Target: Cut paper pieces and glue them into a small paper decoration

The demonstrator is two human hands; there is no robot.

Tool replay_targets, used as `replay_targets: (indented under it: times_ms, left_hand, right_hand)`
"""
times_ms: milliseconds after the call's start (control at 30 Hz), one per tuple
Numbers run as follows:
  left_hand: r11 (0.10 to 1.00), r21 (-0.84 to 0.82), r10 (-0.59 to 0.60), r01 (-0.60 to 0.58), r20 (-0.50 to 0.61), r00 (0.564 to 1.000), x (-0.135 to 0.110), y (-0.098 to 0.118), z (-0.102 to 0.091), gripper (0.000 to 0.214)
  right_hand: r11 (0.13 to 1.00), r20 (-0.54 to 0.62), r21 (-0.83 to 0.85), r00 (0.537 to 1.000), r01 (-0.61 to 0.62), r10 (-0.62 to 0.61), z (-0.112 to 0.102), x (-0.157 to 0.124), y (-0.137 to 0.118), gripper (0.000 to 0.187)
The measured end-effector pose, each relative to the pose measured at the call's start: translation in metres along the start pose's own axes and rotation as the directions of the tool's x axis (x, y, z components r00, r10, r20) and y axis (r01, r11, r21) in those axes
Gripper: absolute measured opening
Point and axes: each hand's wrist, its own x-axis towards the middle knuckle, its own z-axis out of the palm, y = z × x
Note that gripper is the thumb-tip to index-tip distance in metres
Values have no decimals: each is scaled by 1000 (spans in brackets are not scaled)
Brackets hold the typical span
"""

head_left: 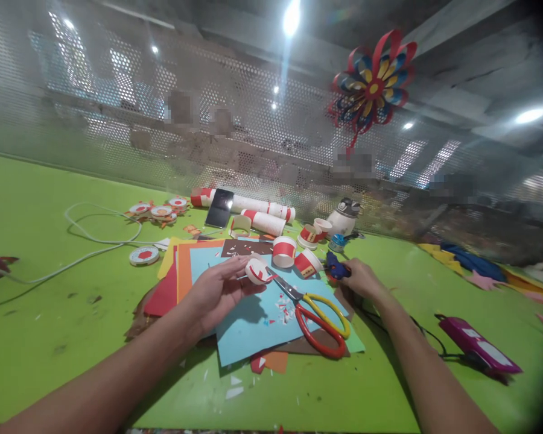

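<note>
My left hand point(217, 289) is raised over a light blue paper sheet point(253, 325) and its fingers are closed on a small red-and-white paper cup piece point(257, 270). My right hand point(361, 278) reaches right of it, fingers wrapped on a blue glue gun point(335, 266) whose black cord runs off to the right. Scissors point(317, 316) with red and yellow handles lie on the blue sheet between my hands. Red-and-white paper cups point(284, 251) stand just beyond.
Stacked coloured paper sheets point(181, 271) lie on the green table point(49, 325). A black phone point(219, 208), cup stacks point(262, 208), a white cable point(99, 238), round cup discs point(160, 211) and a purple case point(477, 345) are around. A paper flower point(371, 81) hangs on the mesh wall.
</note>
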Motion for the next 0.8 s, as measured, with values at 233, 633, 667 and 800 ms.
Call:
replay_targets:
  times_ms: [233,633,667,800]
  left_hand:
    - [1000,16,3,-3,16,1000,-3,1,3,21]
    - [999,34,7,-9,59,998,1,-3,-4,23]
    - [999,42,4,-7,69,998,1,-4,-5,23]
    - [997,83,-12,1,135,991,-2,-5,-2,22]
  right_hand:
    - [997,38,71,999,27,-29,1,-1,3,30]
    - [925,-288,315,950,210,-118,-68,-45,-90,18]
    - [868,-328,384,925,315,-190,-74,-52,-105,14]
    - [713,-332,441,837,545,-435,-91,-73,-153,12]
